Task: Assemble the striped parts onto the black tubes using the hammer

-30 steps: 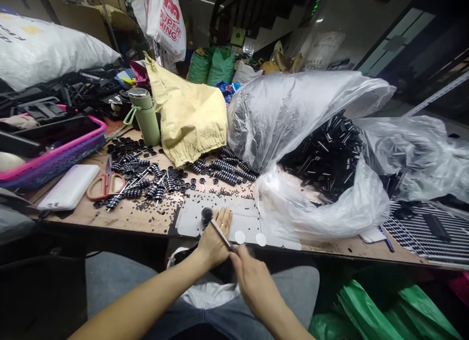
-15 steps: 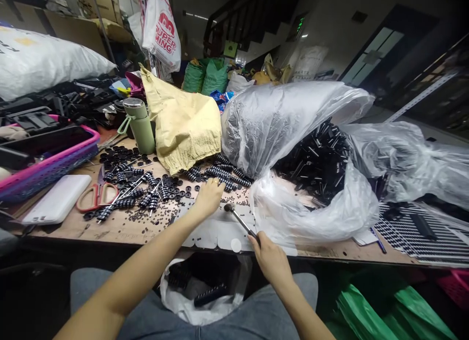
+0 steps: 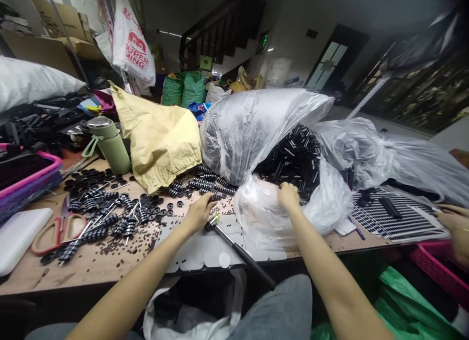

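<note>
By the ridged rollers (image 3: 202, 184), the left hand (image 3: 200, 213) curls; the right hand (image 3: 288, 195) touches the plastic bag's mouth (image 3: 271, 198). Whether either grips anything, I can't tell. A hammer (image 3: 240, 252) lies between.

Blk-handled hammer (image 3: 242, 254) lies diag. on wht sheet (image 3: 195, 252), handle (image 3: 255, 268) overhanging tbl (image 3: 80, 271).

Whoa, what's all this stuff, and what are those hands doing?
A person is working at a crowded table. Their left hand is by some ridged black rolls; their right hand is at the mouth of a clear plastic bag full of black pieces. I can't tell whether either is gripping anything. A hammer lies between them, its handle poking past the table edge. Someone else's hand shows at far right.
</note>
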A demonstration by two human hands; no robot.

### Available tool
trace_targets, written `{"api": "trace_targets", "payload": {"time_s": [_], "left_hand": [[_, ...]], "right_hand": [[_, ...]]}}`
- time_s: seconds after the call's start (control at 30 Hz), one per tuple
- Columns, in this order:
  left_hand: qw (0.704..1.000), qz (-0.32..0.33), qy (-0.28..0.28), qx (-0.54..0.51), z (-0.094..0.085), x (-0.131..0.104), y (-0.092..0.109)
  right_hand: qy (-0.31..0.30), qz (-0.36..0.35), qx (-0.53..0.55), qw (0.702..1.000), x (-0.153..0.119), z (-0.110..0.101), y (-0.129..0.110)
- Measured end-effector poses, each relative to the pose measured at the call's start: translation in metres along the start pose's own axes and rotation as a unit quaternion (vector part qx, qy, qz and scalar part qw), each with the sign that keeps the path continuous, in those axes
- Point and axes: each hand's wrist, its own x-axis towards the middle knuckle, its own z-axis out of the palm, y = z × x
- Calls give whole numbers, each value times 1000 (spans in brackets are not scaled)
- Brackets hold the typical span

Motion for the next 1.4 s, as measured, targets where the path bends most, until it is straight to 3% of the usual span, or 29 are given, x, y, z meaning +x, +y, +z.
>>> {"api": "trace_targets", "payload": {"time_s": [0.07,0.23,0.43,0.57,0.67,0.77,0.8,0.83,0.9,1.0,1.07,1.13,1.2,1.27,1.4], "left_hand": [[985,-68,41,-155,0,-13,7],[898,-190,61,-393,0,-32,23],[842,-270,62,-463,-16,-48,27],[827,-303,67,-469,-18,-47,36],[810,-314,45,-493,-11,-37,52],[767,-334,14,-548,-7,-28,65],[754,-337,18,-564,-7,-27,67],[746,-337,28,-573,-8,-27,67],[755,-335,47,-562,-13,-32,66],[809,-321,18,-493,-22,-43,62],[842,-284,-10,-459,-24,-50,61],[857,-245,-14,-453,-23,-55,61],[846,-239,-2,-477,-22,-58,60],[816,-256,11,-518,-21,-60,57],[774,-296,2,-560,-23,-64,51]], "right_hand": [[-10,27,3,1000,21,8,8],[-32,49,52,997,36,21,12],[-20,-2,176,984,16,12,4],[17,-53,286,957,-32,-5,-14],[-8,-103,388,916,-92,-10,-41],[-108,-161,596,779,-155,-4,-65],[-138,-173,624,750,-171,-2,-70],[-156,-184,626,741,-184,0,-74],[-159,-230,580,765,-197,-1,-77],[-98,-358,439,818,-194,-13,-79],[-83,-447,343,822,-187,-23,-82],[-89,-488,290,819,-183,-29,-87],[-92,-476,294,824,-183,-29,-91],[-94,-440,336,828,-185,-26,-92],[-135,-424,437,782,-192,-26,-92]]}}
